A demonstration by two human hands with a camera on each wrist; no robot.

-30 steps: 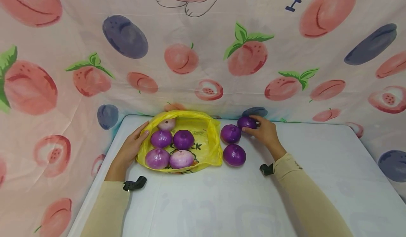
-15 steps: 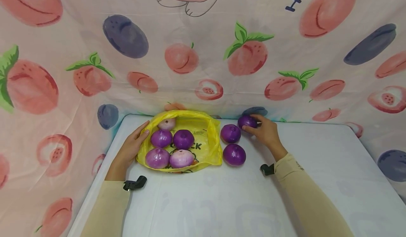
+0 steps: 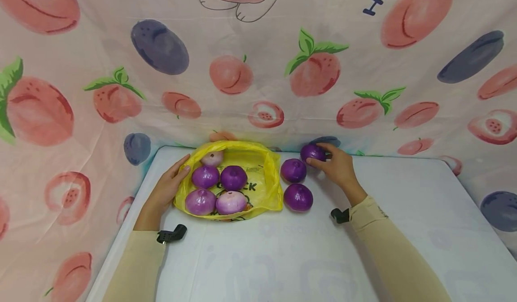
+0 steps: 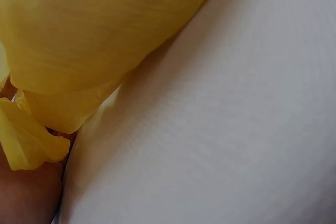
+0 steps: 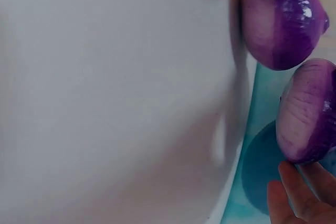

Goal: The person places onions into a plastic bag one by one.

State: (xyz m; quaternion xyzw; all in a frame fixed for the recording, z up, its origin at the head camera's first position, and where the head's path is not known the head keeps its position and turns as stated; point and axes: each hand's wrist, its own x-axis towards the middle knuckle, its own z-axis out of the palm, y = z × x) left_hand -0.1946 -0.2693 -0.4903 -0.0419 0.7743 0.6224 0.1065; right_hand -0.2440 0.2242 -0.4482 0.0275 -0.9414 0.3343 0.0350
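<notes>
In the head view my left hand (image 3: pixel 167 187) rests against the left side of a yellow plastic bag (image 3: pixel 261 176), fingers extended along it. Several purple onions lie inside the mouth of the bag, one a paler onion (image 3: pixel 231 202) at the front. My right hand (image 3: pixel 337 165) holds a dark purple onion (image 3: pixel 312 154) between thumb and fingers near the table's back edge. Fingertips (image 5: pixel 291 182) meet this onion's underside in the right wrist view. Two more onions stand between bag and hand: one onion (image 3: pixel 293 170) behind, another onion (image 3: pixel 298 197) in front. Yellow plastic (image 4: pixel 94 30) hides most of my left hand in its wrist view.
The white table (image 3: pixel 258 261) reaches toward me and off to the right. A fruit-printed cloth (image 3: pixel 307 113) hangs right behind its back edge and along the left. Dark wrist mounts (image 3: pixel 172 234) sit on both sleeves.
The onion in my right hand has shifted slightly left and up, with the thumb and fingers still around it. My left hand, the bag and the other onions stay where they were.
</notes>
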